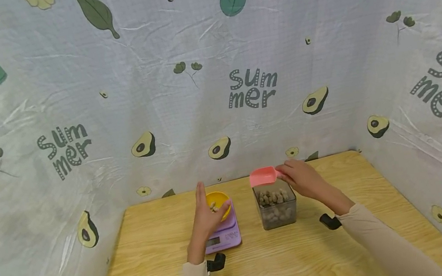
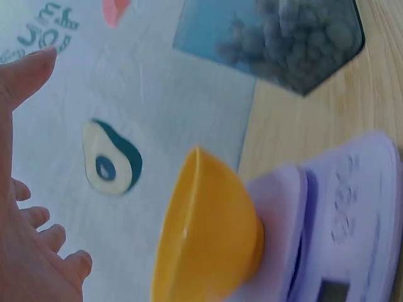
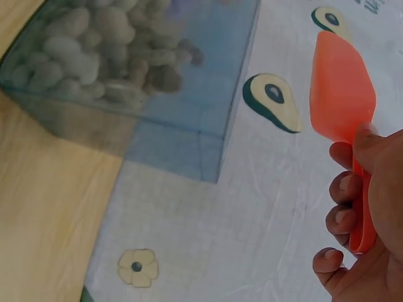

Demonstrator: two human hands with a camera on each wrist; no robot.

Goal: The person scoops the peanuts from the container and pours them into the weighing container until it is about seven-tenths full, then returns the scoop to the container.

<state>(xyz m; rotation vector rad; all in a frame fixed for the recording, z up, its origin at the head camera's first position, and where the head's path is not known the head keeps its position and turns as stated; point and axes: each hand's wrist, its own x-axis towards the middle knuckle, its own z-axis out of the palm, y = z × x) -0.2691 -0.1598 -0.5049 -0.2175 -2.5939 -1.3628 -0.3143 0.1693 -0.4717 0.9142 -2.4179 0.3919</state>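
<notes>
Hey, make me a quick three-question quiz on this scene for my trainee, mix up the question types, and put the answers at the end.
1. Which hand grips the pink scoop?
2. True or false: the yellow bowl stands on the purple digital scale.
3. What does the transparent container hold? a) coins, b) pebbles, c) pasta.

Key:
1. The right hand.
2. True.
3. b.
</notes>
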